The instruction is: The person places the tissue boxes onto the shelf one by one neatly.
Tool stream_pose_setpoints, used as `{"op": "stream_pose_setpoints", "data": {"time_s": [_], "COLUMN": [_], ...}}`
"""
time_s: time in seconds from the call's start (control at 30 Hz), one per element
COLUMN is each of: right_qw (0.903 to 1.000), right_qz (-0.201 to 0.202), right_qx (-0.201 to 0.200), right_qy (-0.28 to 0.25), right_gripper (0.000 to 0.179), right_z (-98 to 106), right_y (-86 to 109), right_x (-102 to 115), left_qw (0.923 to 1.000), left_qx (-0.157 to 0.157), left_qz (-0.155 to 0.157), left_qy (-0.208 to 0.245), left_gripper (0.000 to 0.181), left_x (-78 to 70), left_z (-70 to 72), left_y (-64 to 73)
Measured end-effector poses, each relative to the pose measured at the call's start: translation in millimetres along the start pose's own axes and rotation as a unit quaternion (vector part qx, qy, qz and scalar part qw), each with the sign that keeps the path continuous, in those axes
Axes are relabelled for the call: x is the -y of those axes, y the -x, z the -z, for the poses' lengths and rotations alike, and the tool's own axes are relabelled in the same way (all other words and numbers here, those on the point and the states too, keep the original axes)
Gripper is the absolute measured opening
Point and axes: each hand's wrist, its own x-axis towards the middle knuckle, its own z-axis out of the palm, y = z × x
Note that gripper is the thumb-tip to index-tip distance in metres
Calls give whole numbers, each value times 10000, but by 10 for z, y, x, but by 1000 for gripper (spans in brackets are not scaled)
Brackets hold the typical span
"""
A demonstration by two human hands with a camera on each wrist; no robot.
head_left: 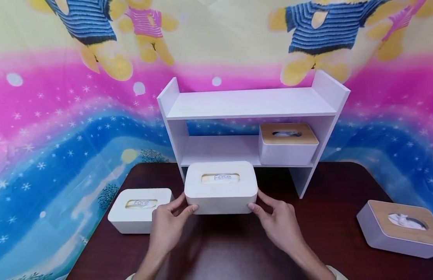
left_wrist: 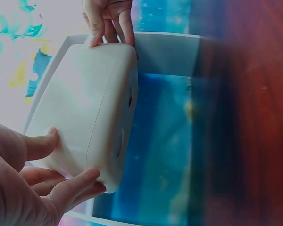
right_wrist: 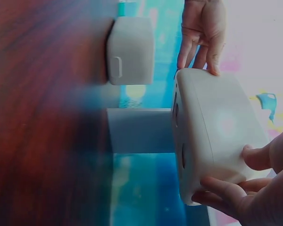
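Observation:
Both hands hold a cream-white tissue box [head_left: 221,204] up in front of the shelf, one at each end. "Face" is written in its oval top slot. My left hand [head_left: 167,225] grips the left end, thumb on the front face and fingers round the side; the same grip shows close up on the box [left_wrist: 80,99] in the left wrist view. At the opposite end, my right hand [head_left: 281,223] pinches the corner with the thumb in front. Beneath the box, its underside [right_wrist: 186,141] shows dark openings in the right wrist view.
A white two-tier shelf [head_left: 220,149] stands on the dark wooden table [head_left: 230,252]. On its middle board, at the right, sits a wood-topped tissue box [head_left: 288,153]. Another wood-topped box [head_left: 405,229] lies at the table's right; a matching white "Face" box [head_left: 135,226] is beside my left hand.

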Motion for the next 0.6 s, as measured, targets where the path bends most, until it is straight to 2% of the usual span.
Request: {"op": "stream_pose_setpoints", "data": {"time_s": [0.13, 0.3, 0.6], "right_qw": [9998, 9987, 9968], "right_qz": [192, 439, 652], "right_qx": [-93, -233, -453], "right_qy": [-52, -122, -117], "right_gripper": [57, 57, 54], "right_z": [56, 94, 144], "right_y": [-72, -184, -398], "right_x": [73, 156, 302], "left_qw": [9998, 9995, 9984], "left_qx": [-74, -225, -351], "left_qz": [-76, -205, -66], "left_qy": [146, 99, 434], "left_gripper": [55, 54, 54], "left_x": [-109, -229, -346], "left_z": [40, 84, 90], "left_y": [-56, -142, -354]}}
